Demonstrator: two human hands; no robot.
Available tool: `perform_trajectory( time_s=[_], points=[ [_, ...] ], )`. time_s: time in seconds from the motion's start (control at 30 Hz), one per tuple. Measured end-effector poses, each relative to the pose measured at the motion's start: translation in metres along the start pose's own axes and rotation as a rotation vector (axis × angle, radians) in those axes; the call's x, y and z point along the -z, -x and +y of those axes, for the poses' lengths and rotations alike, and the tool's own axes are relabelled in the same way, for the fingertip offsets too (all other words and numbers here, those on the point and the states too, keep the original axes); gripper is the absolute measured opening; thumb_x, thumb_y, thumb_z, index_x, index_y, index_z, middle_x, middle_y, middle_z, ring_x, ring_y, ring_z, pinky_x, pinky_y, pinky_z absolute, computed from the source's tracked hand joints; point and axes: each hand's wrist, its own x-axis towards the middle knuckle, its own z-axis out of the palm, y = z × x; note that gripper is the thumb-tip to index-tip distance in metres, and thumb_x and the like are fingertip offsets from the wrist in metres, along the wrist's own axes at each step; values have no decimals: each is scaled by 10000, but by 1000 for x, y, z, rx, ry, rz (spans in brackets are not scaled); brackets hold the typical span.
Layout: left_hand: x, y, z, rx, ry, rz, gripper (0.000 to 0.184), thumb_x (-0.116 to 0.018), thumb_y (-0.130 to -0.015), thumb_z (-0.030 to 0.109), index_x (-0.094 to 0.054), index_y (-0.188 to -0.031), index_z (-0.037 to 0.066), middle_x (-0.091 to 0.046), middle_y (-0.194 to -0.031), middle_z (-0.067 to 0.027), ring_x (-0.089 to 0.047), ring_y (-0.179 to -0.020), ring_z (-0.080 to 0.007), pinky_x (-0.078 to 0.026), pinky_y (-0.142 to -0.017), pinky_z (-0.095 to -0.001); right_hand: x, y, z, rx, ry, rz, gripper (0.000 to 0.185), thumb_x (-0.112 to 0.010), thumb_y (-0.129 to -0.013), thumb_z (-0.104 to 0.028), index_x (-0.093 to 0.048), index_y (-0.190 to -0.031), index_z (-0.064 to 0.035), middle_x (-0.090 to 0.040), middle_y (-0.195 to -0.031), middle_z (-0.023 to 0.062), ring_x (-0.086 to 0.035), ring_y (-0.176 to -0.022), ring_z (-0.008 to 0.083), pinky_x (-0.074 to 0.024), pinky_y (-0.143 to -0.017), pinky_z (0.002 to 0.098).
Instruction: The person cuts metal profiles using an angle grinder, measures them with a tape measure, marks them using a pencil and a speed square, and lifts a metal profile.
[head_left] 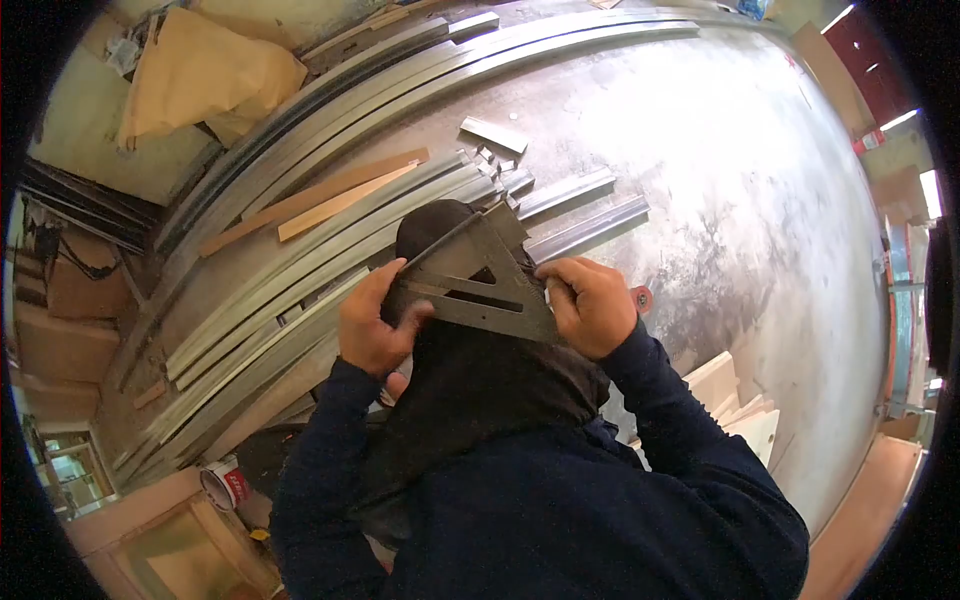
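A dark metal speed square [480,285], triangular with a long slot and a small triangular cutout, is held up in front of my lap. My left hand [375,325] grips its left side, fingers at the edge and thumb lying across the face. At the opposite edge, my right hand [590,305] is closed, with thumb and index finger pinched against the square's side. Its other fingers are curled out of sight. Beneath the square are my dark-clothed legs [490,390]. Just beyond it, cut metal profiles [590,228] lie on the floor.
Long metal profiles [330,240] stretch along the floor on the left, with wooden strips [320,195] among them. A short metal offcut [493,134] lies ahead. Pale wood pieces [735,395] are at my right, and a paint bucket [225,483] stands at lower left. A round red object [641,299] shows beside my right wrist.
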Motion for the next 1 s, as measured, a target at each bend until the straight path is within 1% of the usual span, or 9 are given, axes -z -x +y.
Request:
perform_trajectory(
  time_s=[0.07,0.17,0.3,0.4,0.47,0.67,0.8,0.83,1.0],
  points=[
    [14,2,12,-36,-136,-165,821,-863,-729,251,-446,-1416,82,-628,-1160,-223,-659,-984,-389,-536,-799,-438,-7,6,-2,-74,-215,-43,197,-666,-877,-192,-682,-938,-6,-666,-829,215,-663,-742,388,-525,-676,439],
    [17,1,4,100,-191,-285,996,-880,-671,175,-291,-1473,130,-584,-1147,-221,-612,-1017,-432,-518,-812,-483,-21,10,-2,-136,-225,-89,216,-686,-893,-218,-692,-944,-8,-660,-812,224,-669,-741,372,-515,-680,408],
    [26,1,-29,162,-144,-415,983,-855,-691,157,-233,-1451,113,-528,-1224,-255,-602,-1049,-449,-509,-857,-474,-21,6,-9,-244,-345,-88,198,-703,-877,-194,-690,-942,-8,-652,-789,228,-662,-727,373,-506,-666,398],
    [38,-5,-30,-133,-193,-321,970,-863,-678,154,-232,-1414,118,-574,-1081,-227,-640,-946,-428,-525,-799,-450,-14,1,-18,-266,-392,-162,184,-709,-873,-177,-679,-920,-2,-637,-751,227,-657,-714,377,-504,-661,398],
    [53,-6,-17,177,-53,-266,878,-792,-607,28,-389,-1382,122,-618,-1016,-172,-664,-914,-373,-553,-781,-448,-11,3,-19,-190,-332,-183,166,-713,-861,-148,-671,-910,4,-648,-789,221,-656,-727,369,-506,-677,397],
    [50,-12,8,5,-17,-302,705,-791,-615,39,-564,-1282,84,-636,-1064,-171,-670,-931,-356,-556,-820,-415,-34,18,11,-78,-329,14,169,-707,-832,-73,-658,-963,21,-664,-894,227,-657,-786,364,-512,-726,384],
    [18,-20,18,-152,89,-322,703,-730,-659,34,-537,-1335,48,-644,-1160,-208,-643,-1067,-387,-531,-912,-417,-26,33,41,-143,-166,106,142,-602,-943,-56,-638,-1059,18,-693,-929,106,-632,-814,169,-521,-755,312],
    [9,-24,24,-99,147,-340,702,-710,-667,30,-522,-1344,40,-630,-1183,-213,-633,-1068,-391,-526,-917,-428,-34,40,73,-194,-464,178,137,-579,-970,-69,-632,-1057,22,-674,-907,76,-600,-793,133,-505,-736,278],
    [-25,-46,45,-105,195,-493,786,-738,-629,70,-488,-1373,18,-614,-1167,-210,-613,-1073,-401,-521,-913,-446,0,43,109,-215,-456,233,81,-585,-969,-63,-610,-968,14,-600,-813,24,-554,-747,114,-474,-676,274]
  ],
)
